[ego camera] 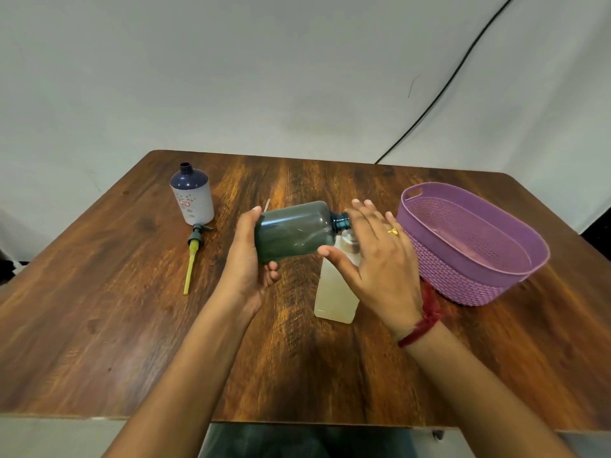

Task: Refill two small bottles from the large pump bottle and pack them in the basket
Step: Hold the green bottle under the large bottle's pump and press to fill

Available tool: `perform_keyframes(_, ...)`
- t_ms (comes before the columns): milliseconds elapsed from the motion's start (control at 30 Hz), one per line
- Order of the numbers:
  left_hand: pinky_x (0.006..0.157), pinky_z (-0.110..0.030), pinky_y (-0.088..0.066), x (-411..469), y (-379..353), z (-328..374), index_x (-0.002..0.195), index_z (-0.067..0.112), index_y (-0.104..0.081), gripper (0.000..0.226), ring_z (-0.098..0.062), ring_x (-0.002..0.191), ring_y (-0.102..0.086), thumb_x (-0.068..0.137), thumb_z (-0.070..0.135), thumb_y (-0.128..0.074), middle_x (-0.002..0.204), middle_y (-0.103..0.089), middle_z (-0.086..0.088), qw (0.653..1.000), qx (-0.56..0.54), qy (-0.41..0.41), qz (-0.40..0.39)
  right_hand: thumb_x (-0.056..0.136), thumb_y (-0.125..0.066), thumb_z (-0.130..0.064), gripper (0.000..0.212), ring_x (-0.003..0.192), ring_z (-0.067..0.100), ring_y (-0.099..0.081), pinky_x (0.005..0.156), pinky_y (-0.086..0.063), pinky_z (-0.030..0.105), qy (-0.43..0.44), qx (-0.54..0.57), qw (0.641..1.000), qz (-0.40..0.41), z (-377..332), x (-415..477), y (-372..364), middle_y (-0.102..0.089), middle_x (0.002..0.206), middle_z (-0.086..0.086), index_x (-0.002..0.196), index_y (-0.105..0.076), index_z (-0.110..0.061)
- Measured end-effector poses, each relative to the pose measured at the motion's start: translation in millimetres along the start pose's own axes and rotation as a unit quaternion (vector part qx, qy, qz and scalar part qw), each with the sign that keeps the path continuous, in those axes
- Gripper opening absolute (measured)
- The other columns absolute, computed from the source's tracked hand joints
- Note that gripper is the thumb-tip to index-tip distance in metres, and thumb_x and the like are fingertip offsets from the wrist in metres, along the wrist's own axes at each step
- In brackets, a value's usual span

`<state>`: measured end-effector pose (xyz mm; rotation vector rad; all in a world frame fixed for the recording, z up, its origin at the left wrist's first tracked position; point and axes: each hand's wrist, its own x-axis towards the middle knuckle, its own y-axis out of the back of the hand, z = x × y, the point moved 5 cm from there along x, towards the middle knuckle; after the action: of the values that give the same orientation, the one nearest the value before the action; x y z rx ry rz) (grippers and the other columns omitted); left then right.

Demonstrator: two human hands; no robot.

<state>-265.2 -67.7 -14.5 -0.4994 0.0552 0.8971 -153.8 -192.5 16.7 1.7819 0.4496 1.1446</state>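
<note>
My left hand [246,259] grips a dark teal translucent bottle [294,231] by its base and holds it on its side, its open neck pointing right. The neck sits just above the top of a clear small bottle [335,292] that stands on the table and holds pale liquid. My right hand [377,259] holds the top of the clear bottle, thumb on its left and fingers behind it, and hides its mouth. A white bottle with a dark blue shoulder [192,196] stands uncapped at the back left. Its pump with a yellow tube [193,256] lies in front of it.
An oval purple basket [476,272] with nothing in it stands at the right of the wooden table [99,309], close to my right hand. A thin pale stick [266,204] shows behind the teal bottle. A black cable [456,74] runs down the wall behind.
</note>
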Motion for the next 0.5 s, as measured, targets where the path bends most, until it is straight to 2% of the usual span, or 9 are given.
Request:
perform_keyframes(100, 0.034, -0.014, -0.037, -1, 1, 1, 0.099, 0.019, -0.056, 0.037, -0.004, 0.039, -0.042, 0.09, 0.054, -0.046, 0.079, -0.059, -0.005, 1.0, 0.0, 0.01, -0.009, 0.087, -0.015, -0.073, 0.086, 0.136, 0.021, -0.037, 0.11, -0.021, 0.036, -0.001, 0.001, 1.0, 0.015, -4, 0, 2, -0.047, 0.142, 0.007, 0.134, -0.049, -0.01)
perform_keyframes(167, 0.035, -0.014, -0.038, -2, 0, 3, 0.098, 0.019, -0.057, 0.038, -0.004, 0.039, -0.042, 0.091, 0.055, -0.045, 0.076, -0.058, -0.005, 1.0, -0.004, 0.014, -0.019, 0.085, -0.015, -0.073, 0.088, 0.144, 0.018, -0.016, 0.114, -0.009, 0.034, 0.01, -0.01, 1.0, 0.013, -7, 3, 6, -0.025, 0.154, 0.007, 0.144, -0.033, -0.009)
perform_keyframes(233, 0.035, -0.014, -0.038, -3, -3, 6, 0.097, 0.019, -0.057, 0.038, -0.004, 0.039, -0.041, 0.091, 0.055, -0.045, 0.077, -0.057, -0.005, 1.0, -0.004, 0.005, -0.025, 0.085, -0.014, -0.072, 0.088, 0.143, 0.012, 0.009, 0.113, 0.006, 0.031, 0.019, -0.006, 1.0, 0.001, -8, 6, 10, 0.004, 0.155, 0.003, 0.148, -0.011, -0.01)
perform_keyframes(267, 0.035, -0.014, -0.038, -3, -4, 7, 0.097, 0.019, -0.056, 0.037, -0.004, 0.039, -0.041, 0.091, 0.054, -0.045, 0.078, -0.057, -0.005, 1.0, -0.004, -0.001, -0.026, 0.085, -0.013, -0.071, 0.088, 0.141, 0.011, 0.012, 0.113, 0.007, 0.031, 0.018, 0.003, 1.0, 0.005, -8, 6, 11, 0.009, 0.154, 0.001, 0.148, -0.008, -0.009)
perform_keyframes(300, 0.035, -0.013, -0.038, -4, -5, 9, 0.096, 0.019, -0.056, 0.036, -0.004, 0.04, -0.041, 0.091, 0.053, -0.045, 0.078, -0.056, -0.005, 1.0, -0.004, -0.005, -0.025, 0.086, -0.012, -0.07, 0.088, 0.142, 0.013, 0.007, 0.114, 0.003, 0.032, 0.016, 0.013, 1.0, 0.018, -8, 6, 11, 0.003, 0.154, 0.003, 0.148, -0.012, -0.007)
perform_keyframes(400, 0.035, -0.013, -0.038, -4, -3, 10, 0.092, 0.02, -0.056, 0.035, -0.005, 0.041, -0.041, 0.092, 0.053, -0.045, 0.078, -0.056, -0.005, 1.0, -0.003, -0.004, -0.017, 0.091, -0.013, -0.066, 0.085, 0.139, 0.023, -0.028, 0.111, -0.015, 0.036, 0.009, 0.032, 0.998, 0.048, -8, 4, 8, -0.037, 0.147, 0.014, 0.14, -0.039, -0.002)
perform_keyframes(500, 0.035, -0.013, -0.037, -4, -1, 9, 0.091, 0.019, -0.057, 0.034, -0.005, 0.041, -0.041, 0.091, 0.052, -0.046, 0.078, -0.056, -0.005, 1.0, -0.005, -0.002, -0.012, 0.093, -0.016, -0.064, 0.082, 0.131, 0.029, -0.044, 0.108, -0.025, 0.038, 0.001, 0.022, 0.999, 0.05, -8, 3, 5, -0.05, 0.138, 0.017, 0.132, -0.049, -0.001)
